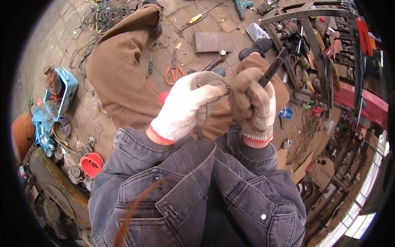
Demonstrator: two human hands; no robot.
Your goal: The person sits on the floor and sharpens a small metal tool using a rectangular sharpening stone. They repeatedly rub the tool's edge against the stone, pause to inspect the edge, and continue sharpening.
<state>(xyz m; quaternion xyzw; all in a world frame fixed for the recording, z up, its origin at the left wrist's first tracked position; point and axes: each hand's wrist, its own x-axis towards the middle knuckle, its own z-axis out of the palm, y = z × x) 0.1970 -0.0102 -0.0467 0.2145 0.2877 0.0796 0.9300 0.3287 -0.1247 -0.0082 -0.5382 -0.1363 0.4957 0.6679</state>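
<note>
My left hand point(183, 103), in a white knitted glove with a red cuff edge, is closed in a pinch. A small brownish piece point(228, 89) shows at its fingertips, too small to name. Right beside it, my right hand point(256, 101), in a dirtier matching glove, is wrapped round a narrow, flat black tool point(274, 68). That tool sticks up and to the right out of the fist; its lower end is hidden by the fingers. Both hands are held close together above my brown-trousered lap, almost touching.
Ahead on the paving lie orange-handled scissors point(174, 72), a green-handled screwdriver point(150, 66), a hammer point(214, 61) and a rusty metal plate point(213, 42). A cluttered metal rack point(306, 33) stands at right. Left are a blue basket point(70, 88) and a red bowl point(92, 164).
</note>
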